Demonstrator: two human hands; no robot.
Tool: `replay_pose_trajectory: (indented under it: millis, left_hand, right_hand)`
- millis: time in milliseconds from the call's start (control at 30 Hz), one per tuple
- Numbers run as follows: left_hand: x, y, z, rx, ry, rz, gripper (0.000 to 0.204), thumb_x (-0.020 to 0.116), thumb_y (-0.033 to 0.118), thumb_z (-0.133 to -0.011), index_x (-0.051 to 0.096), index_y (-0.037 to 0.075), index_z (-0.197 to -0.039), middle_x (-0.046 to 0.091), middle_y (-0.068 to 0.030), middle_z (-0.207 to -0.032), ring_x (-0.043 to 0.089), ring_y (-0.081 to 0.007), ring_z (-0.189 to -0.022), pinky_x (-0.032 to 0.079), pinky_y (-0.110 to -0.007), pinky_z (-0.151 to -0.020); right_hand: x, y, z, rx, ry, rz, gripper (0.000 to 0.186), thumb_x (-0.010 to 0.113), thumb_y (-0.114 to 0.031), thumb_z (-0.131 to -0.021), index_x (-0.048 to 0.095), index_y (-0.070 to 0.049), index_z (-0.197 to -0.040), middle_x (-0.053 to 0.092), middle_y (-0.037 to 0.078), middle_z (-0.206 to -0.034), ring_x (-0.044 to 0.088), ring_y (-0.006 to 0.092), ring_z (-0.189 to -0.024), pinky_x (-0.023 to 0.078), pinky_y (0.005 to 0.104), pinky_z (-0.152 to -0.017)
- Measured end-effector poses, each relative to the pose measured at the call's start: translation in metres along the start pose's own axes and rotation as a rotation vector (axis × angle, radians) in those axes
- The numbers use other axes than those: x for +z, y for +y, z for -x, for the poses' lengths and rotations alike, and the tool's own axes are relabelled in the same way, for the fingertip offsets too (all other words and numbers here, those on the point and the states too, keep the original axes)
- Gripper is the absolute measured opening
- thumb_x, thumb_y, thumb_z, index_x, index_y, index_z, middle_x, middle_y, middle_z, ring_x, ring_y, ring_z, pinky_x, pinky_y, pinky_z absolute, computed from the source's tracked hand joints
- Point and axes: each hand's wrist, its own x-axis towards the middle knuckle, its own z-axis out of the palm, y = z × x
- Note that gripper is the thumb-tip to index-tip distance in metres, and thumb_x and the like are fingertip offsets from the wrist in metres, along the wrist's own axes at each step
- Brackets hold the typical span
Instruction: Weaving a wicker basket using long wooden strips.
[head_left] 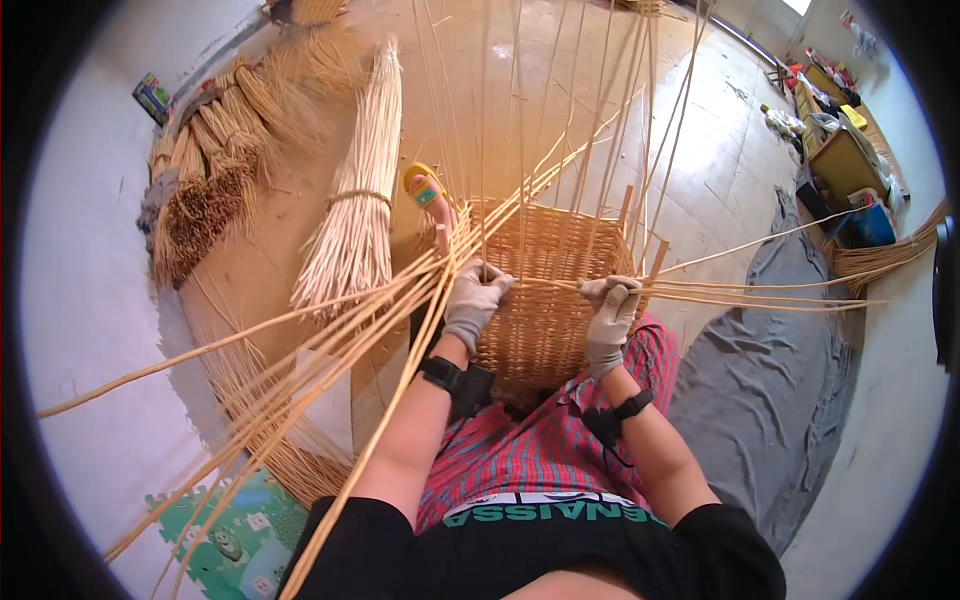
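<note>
Gloved left hand (473, 300) and right hand (610, 312) clench pale willow rods (700, 292) at a half-woven basket (545, 300) rim.

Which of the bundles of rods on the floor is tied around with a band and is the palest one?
The pale, straight bundle lying nearest the basket, left of the left hand. A band circles it; the bundles further left are browner and rougher.

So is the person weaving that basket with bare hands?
No, both the left hand and the right hand wear light grey gloves as they grip the cane strands at the basket rim.
</note>
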Motion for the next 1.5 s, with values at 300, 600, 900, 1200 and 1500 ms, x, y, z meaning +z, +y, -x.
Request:
replay_pose_trajectory:
  millis: [300,600,900,1200,1500]
  left_hand:
    - [0.015,0.021,0.011,-0.238,0.198,0.155,0.040,0.083,0.023,-0.087,0.046,0.006,-0.092,0.059,-0.0081,-0.072,0.060,-0.0166,-0.043,0.050,-0.031,-0.038]
    - [0.061,0.051,0.008,0.231,-0.064,-0.414,0.036,0.060,0.035,-0.103,0.056,0.004,-0.120,0.068,-0.0126,-0.102,0.071,-0.0180,-0.072,0.055,-0.031,-0.050]
    - [0.086,0.068,0.010,-0.276,-0.296,-0.136,0.049,0.058,0.051,-0.100,0.066,0.003,-0.094,0.063,-0.0068,-0.055,0.064,-0.0157,-0.047,0.049,-0.031,-0.043]
    - [0.089,0.084,-0.016,0.160,0.017,-0.541,0.049,0.075,0.054,-0.087,0.064,0.007,-0.092,0.067,-0.0122,-0.074,0.069,-0.0230,-0.067,0.052,-0.038,-0.062]
    - [0.121,0.095,0.000,0.347,0.121,-0.144,0.031,0.068,0.035,-0.097,0.062,0.009,-0.114,0.071,-0.0142,-0.098,0.070,-0.0241,-0.076,0.054,-0.039,-0.070]
  right_hand:
    - [0.035,-0.042,0.000,0.359,0.120,0.351,0.017,0.054,-0.023,-0.107,0.058,-0.007,-0.106,0.064,0.006,-0.086,0.067,0.0171,-0.079,0.056,0.0315,-0.075]
    - [-0.012,-0.079,-0.012,0.516,0.438,0.456,0.023,0.067,-0.006,-0.097,0.054,-0.010,-0.115,0.073,0.006,-0.098,0.069,0.0138,-0.087,0.052,0.0222,-0.068]
    - [-0.011,-0.016,-0.134,-0.232,-0.508,1.118,0.050,0.056,-0.004,-0.098,0.045,-0.012,-0.146,0.070,0.010,-0.107,0.068,0.0205,-0.097,0.056,0.0334,-0.091]
    - [-0.027,-0.087,-0.028,0.230,0.194,0.489,0.015,0.043,-0.018,-0.110,0.048,-0.006,-0.117,0.062,0.008,-0.079,0.066,0.0197,-0.075,0.058,0.0364,-0.076]
    - [-0.098,-0.150,-0.047,0.316,0.240,0.947,0.012,0.065,-0.010,-0.100,0.059,-0.006,-0.109,0.072,0.008,-0.095,0.068,0.0147,-0.081,0.051,0.0264,-0.055]
